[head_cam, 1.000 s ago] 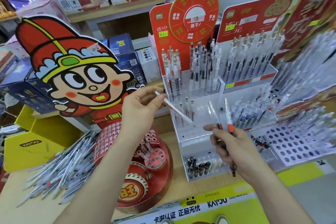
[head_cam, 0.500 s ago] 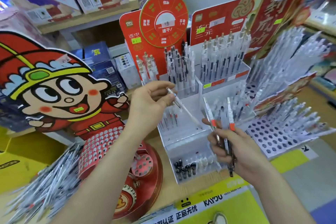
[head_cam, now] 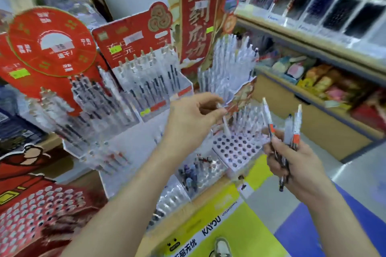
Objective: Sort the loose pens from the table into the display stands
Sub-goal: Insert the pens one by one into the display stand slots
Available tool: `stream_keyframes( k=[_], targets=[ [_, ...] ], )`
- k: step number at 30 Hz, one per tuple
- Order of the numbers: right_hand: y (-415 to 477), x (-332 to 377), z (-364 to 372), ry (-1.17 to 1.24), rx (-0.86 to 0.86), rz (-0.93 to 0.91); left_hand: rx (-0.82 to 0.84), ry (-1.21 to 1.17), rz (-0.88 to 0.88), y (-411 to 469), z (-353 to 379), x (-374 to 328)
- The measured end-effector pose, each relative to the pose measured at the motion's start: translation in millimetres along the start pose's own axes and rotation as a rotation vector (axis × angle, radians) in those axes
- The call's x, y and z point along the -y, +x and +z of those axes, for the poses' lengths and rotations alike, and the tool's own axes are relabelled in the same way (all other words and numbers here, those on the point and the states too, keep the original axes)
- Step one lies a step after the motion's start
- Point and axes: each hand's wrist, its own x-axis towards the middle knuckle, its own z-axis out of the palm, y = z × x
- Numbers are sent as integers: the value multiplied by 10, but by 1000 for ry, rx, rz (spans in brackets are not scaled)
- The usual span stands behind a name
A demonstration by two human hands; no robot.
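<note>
My left hand (head_cam: 194,117) pinches a clear white pen (head_cam: 224,121), its tip pointing down over the white holed tray (head_cam: 236,150) of the right-hand display stand. My right hand (head_cam: 294,162) grips a bundle of pens (head_cam: 290,129), two of them with orange bands, held upright to the right of that tray. Clear acrylic stands (head_cam: 146,87) with red header cards hold rows of pens to the left. A tiered stand (head_cam: 227,69) behind the tray is full of clear pens.
A red round holed stand (head_cam: 35,215) sits at the lower left. Small dark items fill a clear bin (head_cam: 194,175) below the tray. The yellow table front (head_cam: 208,227) runs along the bottom. A shelf of stationery (head_cam: 323,81) is at the right.
The view has swung right. My left hand carried its pen rightward from the clear middle stand to above the holed white tray. My right hand with its bundle stayed alongside.
</note>
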Motion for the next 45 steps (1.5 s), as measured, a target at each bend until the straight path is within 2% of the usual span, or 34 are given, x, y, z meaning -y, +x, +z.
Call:
stream_keyframes(
  k=[6,17,20,24,26,33,35,37,40,41,43,45],
  targets=[
    [148,-20,-425,41,-80,23,72,200,-57,206,757,259],
    [264,-38,-646,-39,-50,73,78,258,-143,393,1294,722],
    [304,-18,-652,-45,-39,76,140,314,-104,440,1343,819],
    [363,-1,-643,1,-38,107,264,510,101,522,1435,954],
    [378,14,-622,12,-24,117,276,560,140,572,1460,1014],
    [377,65,-482,44,82,152,281,687,64,616,1539,924],
    [365,73,-448,103,113,184,279,612,-29,572,1501,832],
    [357,90,-412,149,147,202,197,374,-137,492,1400,668],
    [369,110,-334,152,211,195,135,-387,-427,289,1104,271],
    [382,103,-306,141,252,185,127,-564,-465,222,970,141],
    [381,107,-212,98,352,165,85,-643,-421,102,723,-46],
    [344,138,-57,23,431,155,-5,-572,-352,12,497,-138]
  ],
)
